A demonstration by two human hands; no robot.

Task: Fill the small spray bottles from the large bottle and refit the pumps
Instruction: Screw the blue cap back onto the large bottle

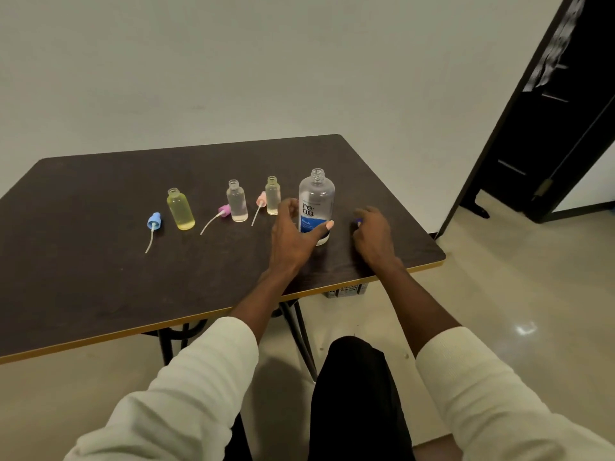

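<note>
Uncapped large bottle (316,202) stands upright right of three open small spray bottles (237,201), pumps (154,221) lying beside them.

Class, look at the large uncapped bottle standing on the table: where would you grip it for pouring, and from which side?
Grip the large bottle around its straight labelled body, below the shoulder, coming from the near left, where the left hand already wraps it. It stands upright and uncapped, so the narrow neck should stay free; the small bottles crowd its far left.
</note>
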